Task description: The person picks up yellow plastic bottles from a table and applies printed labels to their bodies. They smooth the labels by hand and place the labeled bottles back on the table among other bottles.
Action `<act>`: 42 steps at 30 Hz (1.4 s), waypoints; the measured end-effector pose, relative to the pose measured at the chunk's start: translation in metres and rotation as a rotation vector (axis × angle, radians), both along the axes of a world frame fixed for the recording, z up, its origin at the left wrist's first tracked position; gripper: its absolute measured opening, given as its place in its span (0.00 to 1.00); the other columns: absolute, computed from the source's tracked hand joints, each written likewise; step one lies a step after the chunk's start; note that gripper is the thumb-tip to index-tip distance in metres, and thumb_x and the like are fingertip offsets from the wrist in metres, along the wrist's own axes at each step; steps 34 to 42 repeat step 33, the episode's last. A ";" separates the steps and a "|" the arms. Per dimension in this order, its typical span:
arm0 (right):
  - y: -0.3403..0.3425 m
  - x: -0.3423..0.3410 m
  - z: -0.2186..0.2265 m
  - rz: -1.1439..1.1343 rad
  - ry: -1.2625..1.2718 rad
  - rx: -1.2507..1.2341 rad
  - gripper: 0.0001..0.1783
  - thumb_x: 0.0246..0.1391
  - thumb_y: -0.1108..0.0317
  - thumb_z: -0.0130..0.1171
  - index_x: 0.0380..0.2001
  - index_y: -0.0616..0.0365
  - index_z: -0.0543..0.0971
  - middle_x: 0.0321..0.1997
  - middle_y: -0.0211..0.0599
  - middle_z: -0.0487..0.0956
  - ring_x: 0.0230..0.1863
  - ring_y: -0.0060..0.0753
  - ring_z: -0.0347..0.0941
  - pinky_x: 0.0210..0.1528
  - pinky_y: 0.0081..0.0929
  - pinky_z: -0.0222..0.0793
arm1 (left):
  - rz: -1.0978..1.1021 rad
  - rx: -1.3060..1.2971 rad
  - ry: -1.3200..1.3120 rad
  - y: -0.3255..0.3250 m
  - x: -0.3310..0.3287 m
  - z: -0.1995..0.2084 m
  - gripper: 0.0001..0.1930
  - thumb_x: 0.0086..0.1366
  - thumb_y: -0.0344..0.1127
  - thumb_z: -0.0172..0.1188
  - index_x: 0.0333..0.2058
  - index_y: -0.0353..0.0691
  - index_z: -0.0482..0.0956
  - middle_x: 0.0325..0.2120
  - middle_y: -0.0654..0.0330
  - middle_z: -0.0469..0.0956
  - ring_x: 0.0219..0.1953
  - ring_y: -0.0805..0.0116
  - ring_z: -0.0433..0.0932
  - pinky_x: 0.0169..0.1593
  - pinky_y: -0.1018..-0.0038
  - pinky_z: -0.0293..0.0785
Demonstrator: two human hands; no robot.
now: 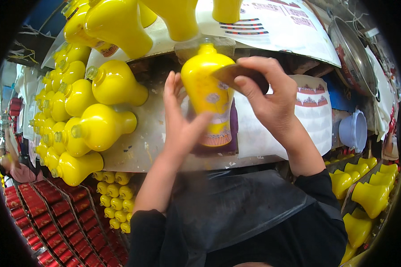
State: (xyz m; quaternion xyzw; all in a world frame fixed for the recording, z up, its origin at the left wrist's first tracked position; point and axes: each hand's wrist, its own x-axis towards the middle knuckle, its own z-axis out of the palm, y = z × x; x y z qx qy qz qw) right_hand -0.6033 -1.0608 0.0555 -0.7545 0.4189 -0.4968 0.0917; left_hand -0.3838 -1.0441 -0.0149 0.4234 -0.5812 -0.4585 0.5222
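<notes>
A glossy yellow bottle [206,71] lies tilted on the worktable in front of me, its neck pointing away. Purple flower patterns and a reddish band near the base decorate its side. My left hand [181,127] steadies it, thumb across the lower body and fingers along the left side. Between the thumb and fingers of my right hand [274,95] is a flat dark scraper [250,76], its edge against the bottle's upper right side. Under the bottle shows a purple cloth [233,129].
Several yellow bottles [104,127] crowd the left; others stand at the back. Printed transfer sheets [314,104] lie right, with more at the far edge. A metal basin [354,55] and pale bucket [353,130] are farther right. Red racks [53,218] fill the lower left.
</notes>
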 end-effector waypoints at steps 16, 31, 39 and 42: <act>-0.061 0.016 0.052 -0.055 0.414 0.005 0.11 0.61 0.67 0.64 0.44 0.58 0.85 0.37 0.44 0.86 0.37 0.43 0.84 0.41 0.32 0.79 | 0.200 -0.063 -0.250 -0.047 -0.033 0.045 0.30 0.57 0.47 0.73 0.52 0.36 0.74 0.49 0.48 0.72 0.52 0.47 0.74 0.58 0.55 0.70; 0.013 0.023 0.023 0.312 0.624 -0.435 0.16 0.50 0.70 0.71 0.44 0.46 0.89 0.37 0.31 0.83 0.44 0.34 0.84 0.45 0.32 0.82 | 0.042 0.188 0.258 -0.066 -0.022 0.046 0.10 0.77 0.35 0.54 0.45 0.35 0.79 0.38 0.61 0.81 0.38 0.75 0.79 0.45 0.77 0.78; 0.022 0.027 0.021 0.341 0.588 -0.365 0.14 0.52 0.69 0.68 0.44 0.48 0.85 0.38 0.31 0.84 0.45 0.36 0.84 0.47 0.33 0.79 | 0.044 0.231 0.378 -0.060 -0.024 0.050 0.13 0.76 0.40 0.57 0.44 0.34 0.80 0.38 0.61 0.83 0.39 0.76 0.79 0.47 0.77 0.77; 0.022 0.027 0.021 0.341 0.588 -0.365 0.14 0.52 0.69 0.68 0.44 0.48 0.85 0.38 0.31 0.84 0.45 0.36 0.84 0.47 0.33 0.79 | 0.044 0.231 0.378 -0.060 -0.024 0.050 0.13 0.76 0.40 0.57 0.44 0.34 0.80 0.38 0.61 0.83 0.39 0.76 0.79 0.47 0.77 0.77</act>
